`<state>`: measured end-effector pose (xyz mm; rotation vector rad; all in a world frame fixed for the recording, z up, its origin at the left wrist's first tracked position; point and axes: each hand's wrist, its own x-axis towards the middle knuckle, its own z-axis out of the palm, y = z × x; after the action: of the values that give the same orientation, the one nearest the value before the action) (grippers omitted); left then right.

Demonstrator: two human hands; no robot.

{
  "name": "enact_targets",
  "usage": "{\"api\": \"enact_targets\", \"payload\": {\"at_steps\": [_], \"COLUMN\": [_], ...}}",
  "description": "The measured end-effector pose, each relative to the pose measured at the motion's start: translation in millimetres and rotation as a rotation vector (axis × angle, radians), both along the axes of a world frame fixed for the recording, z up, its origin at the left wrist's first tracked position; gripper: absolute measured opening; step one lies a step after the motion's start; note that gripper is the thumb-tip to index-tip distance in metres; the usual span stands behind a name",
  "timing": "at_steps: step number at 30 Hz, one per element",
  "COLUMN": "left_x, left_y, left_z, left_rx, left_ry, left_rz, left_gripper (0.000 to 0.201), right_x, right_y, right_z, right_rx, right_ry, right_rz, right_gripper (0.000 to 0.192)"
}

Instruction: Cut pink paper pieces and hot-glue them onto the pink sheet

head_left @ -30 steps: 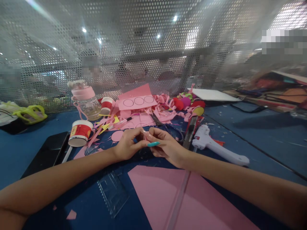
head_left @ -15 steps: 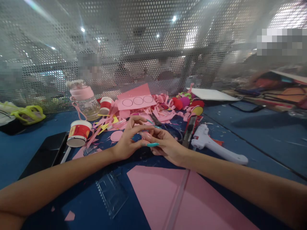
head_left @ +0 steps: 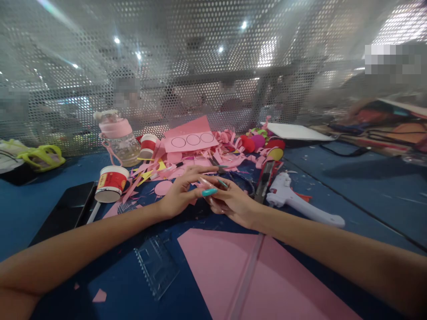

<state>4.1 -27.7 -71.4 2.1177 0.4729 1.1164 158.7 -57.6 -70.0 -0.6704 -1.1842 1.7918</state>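
My left hand (head_left: 178, 191) and my right hand (head_left: 235, 202) meet above the middle of the blue table. My left thumb, with a long turquoise nail, presses against the fingertips of my right hand, and the left index finger reaches across above them. The right fingers curl inward, showing long glossy pinkish nails. Whatever may be between the fingers is hidden. Below the hands lies a large pink paper sheet (head_left: 216, 266) with a clear strip (head_left: 248, 280) across it. A transparent ruler stencil (head_left: 156, 266) rests left of the sheet. A pink paper circle (head_left: 163, 188) is near my left wrist.
On the right are a white glue gun (head_left: 303, 200) and a box cutter (head_left: 264, 180). Left stand a red-white paper cup (head_left: 111, 183), a black phone (head_left: 65, 213) and a pink-lidded bottle (head_left: 116, 138). Pink scraps (head_left: 227, 160) and a circle-marked pink card (head_left: 191, 140) lie behind, before a perforated metal screen (head_left: 200, 66).
My left thumb has shifted slightly left, and the left index finger has straightened over the right fingers. The hands have come closer together. The objects on the table stay put.
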Motion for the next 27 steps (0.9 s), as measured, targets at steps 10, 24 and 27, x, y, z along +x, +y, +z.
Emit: {"api": "enact_targets", "payload": {"at_steps": [10,24,27], "left_x": [1.7,2.1,2.6], "left_y": [-0.7,-1.6,-1.7], "left_z": [-2.8,-2.5,-2.9], "left_rx": [0.013,-0.09,-0.098], "left_ry": [-0.094,-0.095,-0.114], "left_rz": [0.054,0.196,0.191], "left_gripper": [0.025,0.021,0.022], "right_x": [-3.3,-7.3,-7.1], "right_y": [-3.7,-3.7,-4.4], "right_z": [0.6,-4.5,-3.8], "right_rx": [0.008,0.075,0.086], "right_ry": [-0.01,-0.1,-0.091], "right_rz": [-0.015,-0.128,-0.118], "right_gripper": [0.028,0.03,0.033]}}
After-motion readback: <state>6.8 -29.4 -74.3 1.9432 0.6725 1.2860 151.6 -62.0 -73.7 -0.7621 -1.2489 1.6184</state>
